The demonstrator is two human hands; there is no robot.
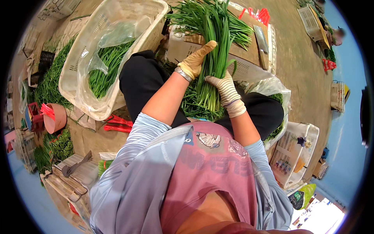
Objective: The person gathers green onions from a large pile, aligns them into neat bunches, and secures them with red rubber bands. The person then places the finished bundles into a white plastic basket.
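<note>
A long bunch of garlic chives [216, 55] stands between my hands, leaf ends away from me and pale stem ends over my lap. My left hand [195, 62], in a yellowish glove, grips its left side around mid-length. Lower on the right, my right hand [227, 89], in a striped knit glove, holds it near the stems; some fingers are hidden. Beyond the bunch, more chives [239, 30] lie on a board [248, 57] atop an upturned crate. A broad-bladed knife [260, 39] rests at the board's right side, beside red ties [263, 17].
A large white plastic crate [68, 84] lined with clear film holds chives at my left. Loose greens [190, 102] lie between my legs. A plastic bag of greens [285, 99] sits by my right knee, near another crate [292, 155]. Left are a pink bucket [55, 121] and tied bundles [62, 144].
</note>
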